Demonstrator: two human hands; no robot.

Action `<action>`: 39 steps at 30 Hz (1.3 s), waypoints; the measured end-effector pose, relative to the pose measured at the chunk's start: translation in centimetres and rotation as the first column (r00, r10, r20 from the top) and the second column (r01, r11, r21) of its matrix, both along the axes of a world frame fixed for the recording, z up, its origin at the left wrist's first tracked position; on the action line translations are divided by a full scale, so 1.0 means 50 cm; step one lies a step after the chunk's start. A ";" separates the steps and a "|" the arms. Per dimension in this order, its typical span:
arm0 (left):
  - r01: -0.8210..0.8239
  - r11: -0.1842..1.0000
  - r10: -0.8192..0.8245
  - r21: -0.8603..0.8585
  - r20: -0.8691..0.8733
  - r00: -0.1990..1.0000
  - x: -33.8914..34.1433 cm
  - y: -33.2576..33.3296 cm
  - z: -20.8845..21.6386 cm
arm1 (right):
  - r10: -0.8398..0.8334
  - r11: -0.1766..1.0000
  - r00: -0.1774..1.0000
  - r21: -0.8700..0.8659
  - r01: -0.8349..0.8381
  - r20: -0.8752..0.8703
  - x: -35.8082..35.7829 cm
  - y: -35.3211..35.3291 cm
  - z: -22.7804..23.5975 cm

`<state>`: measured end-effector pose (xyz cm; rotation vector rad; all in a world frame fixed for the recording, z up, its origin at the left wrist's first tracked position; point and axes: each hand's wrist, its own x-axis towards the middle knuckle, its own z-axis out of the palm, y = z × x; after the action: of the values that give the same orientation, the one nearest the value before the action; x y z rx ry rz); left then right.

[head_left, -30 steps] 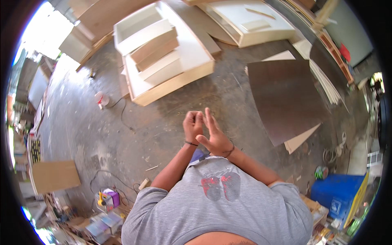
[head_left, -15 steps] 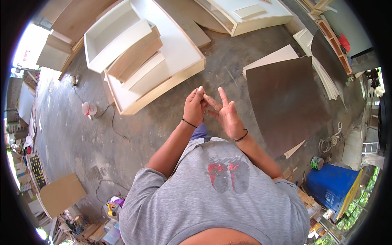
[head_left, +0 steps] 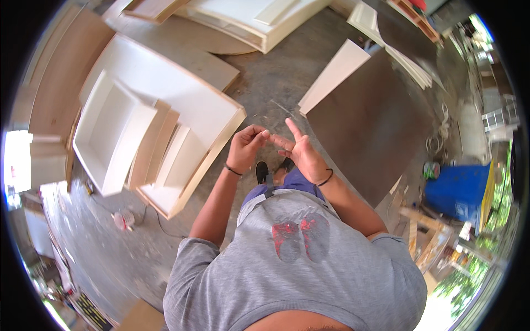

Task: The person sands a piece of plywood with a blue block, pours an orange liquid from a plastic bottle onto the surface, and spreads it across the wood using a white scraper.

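Note:
My left hand [head_left: 246, 149] is closed in a pinch, its thumb and index finger on the tip of a finger of my right hand [head_left: 307, 158]. The right hand is open, with one finger stretched upward and another reaching across to the left hand. No tool or part shows in either hand, though something small at the pinch could be hidden. Both hands are held in front of my waist, above the floor. Left of them lies a large white panel with a pale wooden frame [head_left: 218, 138], carrying a white drawer-like box [head_left: 99, 129] and several loose boards [head_left: 172, 156].
To the right lies a big dark brown sheet [head_left: 370, 121] beside a white board [head_left: 334, 77]. Another framed white panel [head_left: 243, 25] is at the far side. A blue bin [head_left: 455, 190] stands at the right. On the left floor sit a clear plastic container [head_left: 123, 220] and a cable.
My view has swung to the right: the framed panel has shifted left and nearer, and the blue bin appears higher. A shoe now shows below my hands. The hands keep the same finger contact.

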<state>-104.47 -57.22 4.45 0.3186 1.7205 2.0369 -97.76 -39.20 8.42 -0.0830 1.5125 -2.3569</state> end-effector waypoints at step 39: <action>0.210 0.616 -0.404 -0.760 -0.076 0.911 -0.681 0.153 -0.320 | -0.788 0.615 0.543 0.407 0.675 0.290 -0.305 0.320 -0.152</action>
<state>-138.54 -49.55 -11.56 0.5534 2.2855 0.9385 -112.98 -23.18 0.85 1.3468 1.7840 -2.4229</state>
